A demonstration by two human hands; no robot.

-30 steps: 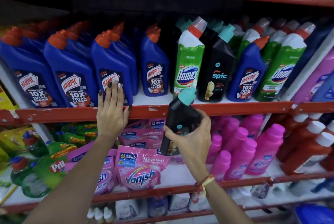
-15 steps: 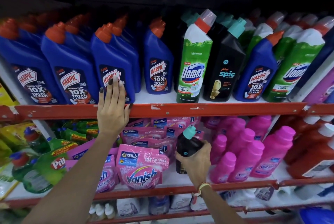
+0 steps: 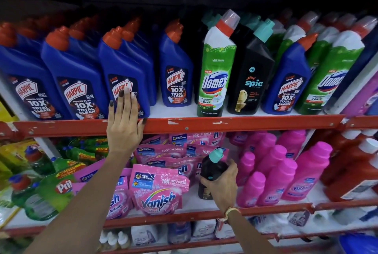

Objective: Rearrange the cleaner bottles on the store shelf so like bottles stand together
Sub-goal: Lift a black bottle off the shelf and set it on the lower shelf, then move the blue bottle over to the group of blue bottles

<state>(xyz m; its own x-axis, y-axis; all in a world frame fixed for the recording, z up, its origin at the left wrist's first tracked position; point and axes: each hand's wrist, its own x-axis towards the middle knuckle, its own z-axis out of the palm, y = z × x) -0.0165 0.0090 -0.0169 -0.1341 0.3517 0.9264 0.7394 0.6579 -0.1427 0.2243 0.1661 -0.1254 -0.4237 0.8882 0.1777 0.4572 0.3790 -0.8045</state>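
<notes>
My right hand [image 3: 222, 184] grips a black Spic bottle with a teal cap [image 3: 210, 168], held low on the lower shelf between the Vanish pouches and the pink bottles. My left hand [image 3: 125, 124] lies flat on the upper shelf's red rail [image 3: 245, 123], fingers against a blue Harpic bottle [image 3: 122, 69]. On the upper shelf stand several blue Harpic bottles at left, then a lone Harpic [image 3: 176, 69], a green Domex [image 3: 217, 65], a black Spic [image 3: 250, 77], another Harpic [image 3: 290, 77] and more Domex [image 3: 335, 73] at right.
Pink Vanish pouches [image 3: 159, 190] and pink Vanish bottles [image 3: 286, 171] fill the lower shelf. Green Pril bottles [image 3: 41, 190] sit at lower left, red bottles with white caps [image 3: 356, 163] at right. White bottles stand on the bottom shelf.
My right hand has carried the black Spic bottle down from the upper shelf's edge to the lower shelf. My left hand has stayed on the rail.
</notes>
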